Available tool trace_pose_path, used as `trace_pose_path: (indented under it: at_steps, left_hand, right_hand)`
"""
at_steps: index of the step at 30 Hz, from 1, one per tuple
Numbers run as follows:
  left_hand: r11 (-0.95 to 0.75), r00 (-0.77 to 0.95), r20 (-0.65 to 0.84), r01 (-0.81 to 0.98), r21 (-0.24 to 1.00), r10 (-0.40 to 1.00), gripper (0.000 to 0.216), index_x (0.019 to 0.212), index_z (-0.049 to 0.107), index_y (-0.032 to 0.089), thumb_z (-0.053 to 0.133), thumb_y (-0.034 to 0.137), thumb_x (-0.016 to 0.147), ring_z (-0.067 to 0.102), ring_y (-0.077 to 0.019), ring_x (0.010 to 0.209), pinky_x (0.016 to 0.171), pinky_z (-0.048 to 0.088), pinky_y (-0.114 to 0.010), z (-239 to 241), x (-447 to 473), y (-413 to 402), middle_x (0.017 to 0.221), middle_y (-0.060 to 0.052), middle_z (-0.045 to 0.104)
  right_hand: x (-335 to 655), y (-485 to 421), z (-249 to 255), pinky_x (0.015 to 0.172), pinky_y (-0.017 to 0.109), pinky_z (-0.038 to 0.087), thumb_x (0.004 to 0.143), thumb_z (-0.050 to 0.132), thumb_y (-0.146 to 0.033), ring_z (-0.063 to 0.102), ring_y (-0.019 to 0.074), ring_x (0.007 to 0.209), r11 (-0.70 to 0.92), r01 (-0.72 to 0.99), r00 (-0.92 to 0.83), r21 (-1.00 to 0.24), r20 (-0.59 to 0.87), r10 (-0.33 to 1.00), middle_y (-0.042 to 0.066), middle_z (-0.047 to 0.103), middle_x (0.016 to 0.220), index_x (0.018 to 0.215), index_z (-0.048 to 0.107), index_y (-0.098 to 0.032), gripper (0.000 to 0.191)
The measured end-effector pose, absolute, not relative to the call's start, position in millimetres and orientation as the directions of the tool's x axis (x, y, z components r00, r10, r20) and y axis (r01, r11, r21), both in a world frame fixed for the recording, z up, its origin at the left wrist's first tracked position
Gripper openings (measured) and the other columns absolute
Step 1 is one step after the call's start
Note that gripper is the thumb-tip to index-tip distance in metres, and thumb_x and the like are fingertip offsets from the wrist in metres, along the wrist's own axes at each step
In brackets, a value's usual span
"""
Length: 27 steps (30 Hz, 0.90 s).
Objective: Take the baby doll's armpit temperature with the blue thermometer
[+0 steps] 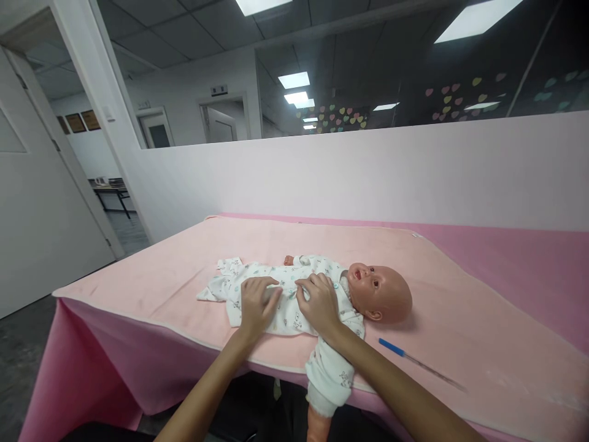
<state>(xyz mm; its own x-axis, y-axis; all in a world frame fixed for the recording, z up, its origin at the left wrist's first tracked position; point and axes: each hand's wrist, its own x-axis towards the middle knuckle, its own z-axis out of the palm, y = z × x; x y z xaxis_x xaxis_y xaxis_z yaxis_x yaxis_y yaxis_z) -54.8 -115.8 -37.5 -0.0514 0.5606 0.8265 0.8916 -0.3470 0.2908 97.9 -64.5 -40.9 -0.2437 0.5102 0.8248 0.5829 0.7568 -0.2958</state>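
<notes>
A baby doll (384, 294) lies on its back, its head to the right, dressed in a white printed romper (288, 316). My left hand (256, 302) rests over the lower part of the romper, thumb and forefinger brought close together at the cloth on its front. Higher up on the chest, my right hand (321, 302) has its thumb and fingertips pinched at the same front. Whatever small fold or fastener lies between the fingertips is too small to make out. One sleeved arm of the doll (329, 374) hangs over the near table edge, below my right forearm.
A stick with a blue handle (391, 347) and a thin shaft lies right of the doll. Beneath everything is a peach blanket (170, 264) over a pink tablecloth (92, 350). A white half wall (368, 178) with glass above stands behind; a door (41, 184) is at left.
</notes>
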Motion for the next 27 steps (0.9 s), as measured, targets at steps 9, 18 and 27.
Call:
trace_pose_path:
  at_steps: [9, 18, 27]
  left_hand:
    - [-0.426, 0.167, 0.784, 0.895, 0.134, 0.597, 0.013, 0.078, 0.06, 0.022, 0.049, 0.024, 0.084, 0.054, -0.0159, 0.083, 0.08, 0.036, -0.035, -41.5, -50.0, -112.3, 0.089, -0.001, 0.063]
    - [-0.408, 0.148, 0.726, 0.891, 0.196, 0.672, 0.008, 0.086, 0.057, 0.023, 0.051, 0.027, 0.082, 0.051, -0.0181, 0.093, 0.083, 0.034, -0.036, -38.0, -47.7, -111.7, 0.098, -0.001, 0.061]
    - [-0.228, -0.046, 0.733, 0.935, 0.27, 0.679, 0.013, 0.069, 0.048, 0.019, 0.048, 0.027, 0.079, 0.045, -0.0192, 0.076, 0.074, 0.034, -0.036, -39.0, -52.7, -111.6, 0.073, -0.002, 0.054]
  right_hand:
    - [99.1, -67.1, -38.1, 0.071, 0.032, 0.034, 0.074, 0.048, -0.009, 0.048, 0.0181, 0.074, 0.764, 0.547, -0.222, -0.342, 0.82, 0.527, 0.002, 0.059, 0.072, 0.078, 0.061, -0.02, 0.017]
    - [101.0, -67.6, -35.8, 0.07, 0.032, 0.032, 0.082, 0.042, -0.012, 0.047, 0.0183, 0.074, 0.734, 0.595, -0.255, -0.328, 0.789, 0.559, 0.003, 0.058, 0.075, 0.085, 0.059, -0.02, 0.019]
    - [102.7, -62.1, -38.6, 0.07, 0.033, 0.032, 0.081, 0.044, -0.013, 0.045, 0.0202, 0.078, 0.654, 0.711, -0.236, -0.257, 0.79, 0.566, 0.005, 0.053, 0.078, 0.091, 0.059, -0.019, 0.019]
